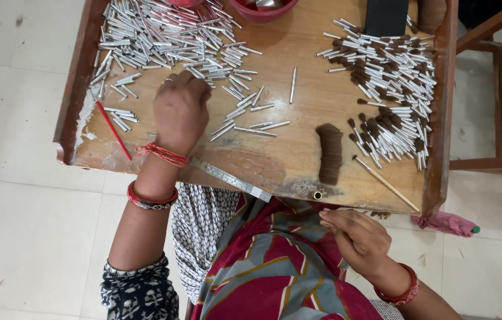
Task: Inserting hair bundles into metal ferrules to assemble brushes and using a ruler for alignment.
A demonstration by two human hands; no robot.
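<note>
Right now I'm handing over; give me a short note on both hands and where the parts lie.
Left hand: reaching into the empty metal tubes at the tray's left; grip hidden.
Right hand: over the lap, fingers pinched; what they hold is too small to tell.
Hair bundle lies centre-front.
Done: tubes with hair tips piled right.
Left: the large empty pile.

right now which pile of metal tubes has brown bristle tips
The pile on the right side of the table: its tubes end in dark brown tufts. The pile under the left hand is bare silver tubes.

Shiny metal tubes [162, 35], worn matt wooden table [298, 148]; fuzzy brown fibre bundle [329, 153]
</note>
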